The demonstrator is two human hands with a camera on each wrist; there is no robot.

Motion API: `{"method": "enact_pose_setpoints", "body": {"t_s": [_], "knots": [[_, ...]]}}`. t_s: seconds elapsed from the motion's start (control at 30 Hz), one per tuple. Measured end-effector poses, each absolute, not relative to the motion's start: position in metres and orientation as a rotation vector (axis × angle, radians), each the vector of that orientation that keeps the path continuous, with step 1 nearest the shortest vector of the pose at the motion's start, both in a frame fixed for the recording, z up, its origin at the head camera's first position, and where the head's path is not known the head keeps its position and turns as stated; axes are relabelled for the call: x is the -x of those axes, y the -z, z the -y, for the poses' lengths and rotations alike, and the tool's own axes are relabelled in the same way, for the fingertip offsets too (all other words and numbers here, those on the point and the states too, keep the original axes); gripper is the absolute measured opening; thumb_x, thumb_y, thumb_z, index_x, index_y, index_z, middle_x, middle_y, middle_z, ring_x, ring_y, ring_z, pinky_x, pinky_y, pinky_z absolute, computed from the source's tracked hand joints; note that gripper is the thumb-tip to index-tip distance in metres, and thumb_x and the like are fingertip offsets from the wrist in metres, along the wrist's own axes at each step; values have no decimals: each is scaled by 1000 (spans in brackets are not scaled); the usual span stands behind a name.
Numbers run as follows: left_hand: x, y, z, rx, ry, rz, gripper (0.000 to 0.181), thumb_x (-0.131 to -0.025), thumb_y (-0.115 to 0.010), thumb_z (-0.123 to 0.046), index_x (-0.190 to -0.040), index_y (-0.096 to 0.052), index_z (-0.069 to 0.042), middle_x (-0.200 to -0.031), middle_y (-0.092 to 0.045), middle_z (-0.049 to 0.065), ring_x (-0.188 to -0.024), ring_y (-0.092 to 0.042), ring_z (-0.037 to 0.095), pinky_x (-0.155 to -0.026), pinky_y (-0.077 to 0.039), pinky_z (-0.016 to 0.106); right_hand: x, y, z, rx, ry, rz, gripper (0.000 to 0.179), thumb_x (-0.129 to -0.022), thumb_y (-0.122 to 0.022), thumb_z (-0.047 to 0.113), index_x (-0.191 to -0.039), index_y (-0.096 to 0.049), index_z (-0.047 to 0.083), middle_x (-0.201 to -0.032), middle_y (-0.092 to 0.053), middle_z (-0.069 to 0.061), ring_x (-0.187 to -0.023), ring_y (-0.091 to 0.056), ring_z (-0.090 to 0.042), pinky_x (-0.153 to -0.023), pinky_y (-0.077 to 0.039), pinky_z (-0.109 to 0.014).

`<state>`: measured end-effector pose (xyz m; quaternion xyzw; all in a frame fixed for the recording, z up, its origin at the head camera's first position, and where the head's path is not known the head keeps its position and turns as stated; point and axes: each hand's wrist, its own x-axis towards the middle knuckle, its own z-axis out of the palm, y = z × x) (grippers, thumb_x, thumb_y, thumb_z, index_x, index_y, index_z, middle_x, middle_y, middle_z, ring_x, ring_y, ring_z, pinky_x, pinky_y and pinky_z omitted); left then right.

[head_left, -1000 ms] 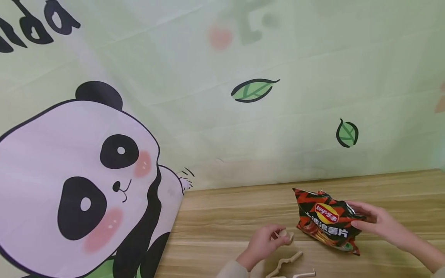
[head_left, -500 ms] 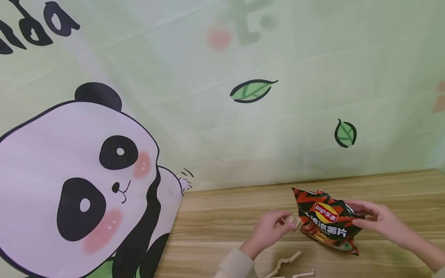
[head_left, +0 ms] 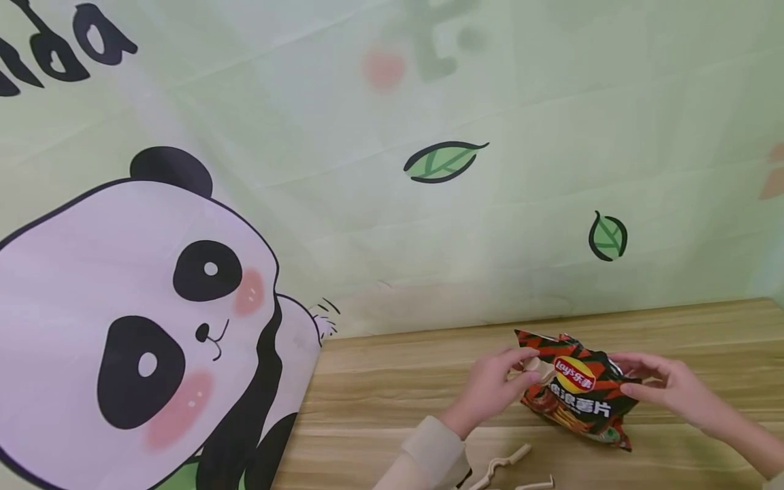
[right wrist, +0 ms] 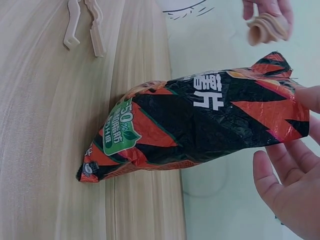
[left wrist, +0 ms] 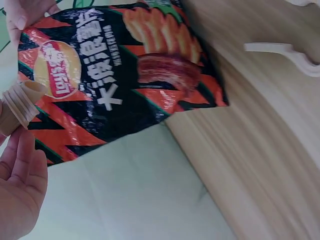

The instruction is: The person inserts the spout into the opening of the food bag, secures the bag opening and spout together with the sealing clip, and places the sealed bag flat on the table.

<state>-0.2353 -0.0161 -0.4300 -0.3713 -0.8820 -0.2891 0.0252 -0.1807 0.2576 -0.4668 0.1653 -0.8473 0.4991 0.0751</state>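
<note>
A black and red bag of potato chips (head_left: 588,408) leans tilted on the table; its printed front also fills much of the left wrist view. My right hand (head_left: 670,384) pinches the bag's upper right edge between thumb and fingers. Between the thumb and fingers of my left hand (head_left: 490,384) is a small beige ridged piece (left wrist: 22,105) with a round hollow end. That piece overlaps the bag's left side, near the yellow logo, in the head view. Its far end is hidden by my fingers.
Two thin beige strips, a wavy strip (head_left: 499,466) and a bent strip (head_left: 535,484), lie on the wood-grain table (head_left: 380,408) near its front. Behind the table hangs a pale green cloth (head_left: 343,224) printed with a panda and leaves.
My left hand has moved right and up with the ridged piece, from beside the bag to in front of its left side. My right hand and the bag have hardly moved.
</note>
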Motion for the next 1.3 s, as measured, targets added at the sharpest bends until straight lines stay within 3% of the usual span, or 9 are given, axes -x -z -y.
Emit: {"method": "enact_pose_setpoints", "body": {"t_s": [0.17,0.67,1.0,1.13,1.3], "knots": [[235,417,3,1168,833,2691,38,-88,-46,-41,-120,-53,-23,-102,-57,-10,-83,-50,-2,-66,-38,8,181,468,-259,-508,-1531,2547,38,-82,-59,3,-117,-49,-7,-99,-52,29,-82,-53,-1,-63,-47,-19],[237,392,-36,1222,606,2619,36,-88,-48,-41,-119,-55,-25,-105,-57,-10,-90,-51,-2,-74,-37,6,178,470,-258,-548,-1609,2522,35,-82,-57,1,-116,-51,0,-94,-56,24,-80,-53,4,-59,-48,-23],[238,390,-53,1301,546,2625,37,-89,-45,-42,-121,-53,-26,-102,-57,-10,-86,-51,0,-67,-34,5,176,471,-259,-553,-1656,2536,35,-84,-56,2,-118,-49,-1,-97,-53,28,-82,-53,5,-60,-50,-24],[238,391,-59,1342,475,2649,36,-89,-44,-41,-122,-52,-27,-109,-56,-10,-90,-51,-2,-68,-36,6,176,475,-260,-552,-1640,2541,36,-83,-57,3,-116,-52,13,-98,-50,32,-83,-51,7,-61,-49,-22],[237,393,-65,1360,382,2720,38,-89,-44,-43,-125,-48,-31,-116,-54,-12,-95,-51,-3,-72,-38,8,177,483,-261,-667,-1678,2469,52,-81,-55,-4,-113,-47,37,-99,-52,29,-80,-51,5,-59,-48,-22]]}}
